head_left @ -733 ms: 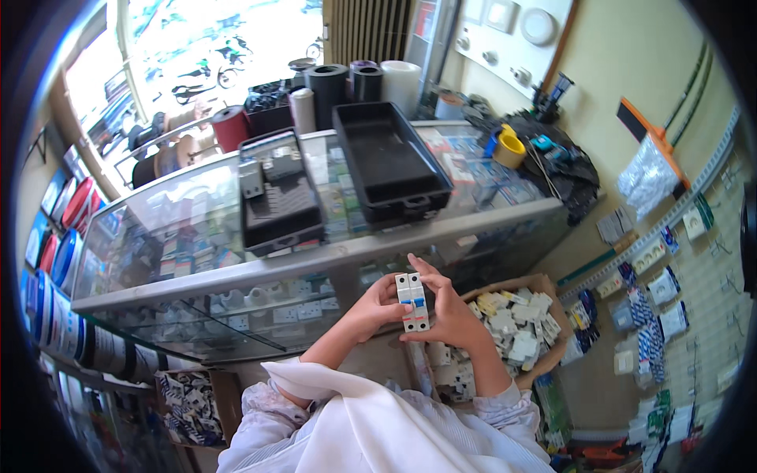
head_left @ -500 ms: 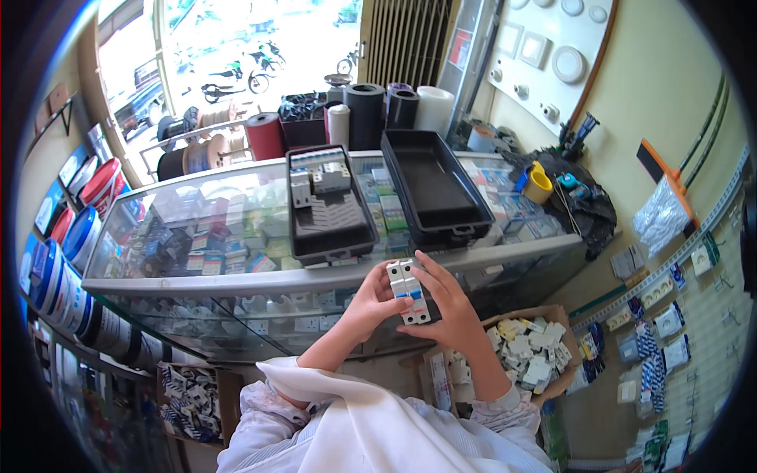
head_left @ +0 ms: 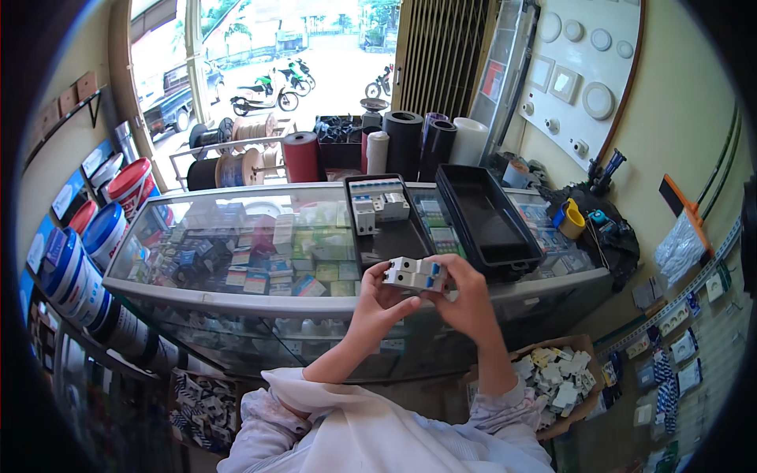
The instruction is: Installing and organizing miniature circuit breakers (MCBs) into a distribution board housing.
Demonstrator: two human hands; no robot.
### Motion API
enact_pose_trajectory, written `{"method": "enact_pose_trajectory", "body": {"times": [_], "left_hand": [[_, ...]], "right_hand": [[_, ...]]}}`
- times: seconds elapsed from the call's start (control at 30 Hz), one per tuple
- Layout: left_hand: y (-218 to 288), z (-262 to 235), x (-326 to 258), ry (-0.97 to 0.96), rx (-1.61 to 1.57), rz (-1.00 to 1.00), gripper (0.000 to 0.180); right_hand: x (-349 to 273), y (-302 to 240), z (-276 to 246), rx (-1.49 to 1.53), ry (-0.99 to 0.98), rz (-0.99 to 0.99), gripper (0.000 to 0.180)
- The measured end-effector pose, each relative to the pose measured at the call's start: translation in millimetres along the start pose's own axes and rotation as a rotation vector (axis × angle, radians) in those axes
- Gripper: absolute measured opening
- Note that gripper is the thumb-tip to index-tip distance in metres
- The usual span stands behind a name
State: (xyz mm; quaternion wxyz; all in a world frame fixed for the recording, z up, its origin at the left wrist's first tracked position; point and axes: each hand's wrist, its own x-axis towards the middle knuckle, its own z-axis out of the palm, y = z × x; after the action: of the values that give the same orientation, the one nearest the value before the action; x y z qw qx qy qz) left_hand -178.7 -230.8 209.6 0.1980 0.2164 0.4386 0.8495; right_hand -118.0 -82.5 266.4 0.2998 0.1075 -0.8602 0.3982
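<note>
The step in hand looks like turning and steadying a breaker (head_left: 413,273), a white block with blue toggles, between both hands. It sits in front of the person, above the counter's near edge (head_left: 236,298), and in this view overlaps the near end of a black tray (head_left: 386,246). Its long side lies across the view, toggles toward the right.

The right hand (head_left: 467,299) grasps the toggle end, thumb and fingers closed around it. The left hand (head_left: 377,309) curls its fingers round the opposite end, thumb stretched out along the near side; the block hides some fingertips, so how firmly they press is hard to tell.

More breakers (head_left: 380,205) rest at the far end of that tray; a second tray (head_left: 490,225) stands just to its right. As I judge it, the next move calls for a secure hold by one hand before the other lets go, and a level wrist.
</note>
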Motion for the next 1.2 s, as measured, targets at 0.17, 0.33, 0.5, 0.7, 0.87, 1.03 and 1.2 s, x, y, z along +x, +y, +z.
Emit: {"method": "enact_pose_trajectory", "body": {"times": [0.17, 0.33, 0.5, 0.7, 0.87, 1.03, 1.2], "left_hand": [[36.8, -41.9, 6.7, -0.004, 0.932, 0.407, 0.081], [47.8, -53.5, 26.0, -0.116, 1.075, 0.422, 0.061], [30.4, -62.1, 47.1, -0.109, 1.095, 0.461, 0.046], [31.1, -57.4, 56.0, -0.067, 1.261, 0.332, 0.04], [27.2, -57.0, 69.0, -0.027, 1.341, 0.295, 0.043], [21.3, -68.2, 91.1, -0.037, 1.258, 0.331, 0.048], [28.8, -76.3, 115.0, 0.123, 1.401, 0.487, 0.053]], "right_hand": [[34.4, 8.9, -6.7, -0.011, -0.181, -0.06, 0.047], [70.4, 27.7, 4.5, -0.103, -0.368, -0.133, 0.047], [88.6, 44.7, 12.9, -0.086, -0.467, -0.132, 0.047], [98.0, 71.8, 21.7, -0.036, -0.516, -0.107, 0.049], [100.3, 87.5, 27.3, -0.09, -0.413, -0.12, 0.047], [108.3, 94.9, 24.6, -0.302, -0.345, -0.077, 0.047], [123.6, 107.6, 25.1, -0.413, -0.21, -0.065, 0.047]]}}
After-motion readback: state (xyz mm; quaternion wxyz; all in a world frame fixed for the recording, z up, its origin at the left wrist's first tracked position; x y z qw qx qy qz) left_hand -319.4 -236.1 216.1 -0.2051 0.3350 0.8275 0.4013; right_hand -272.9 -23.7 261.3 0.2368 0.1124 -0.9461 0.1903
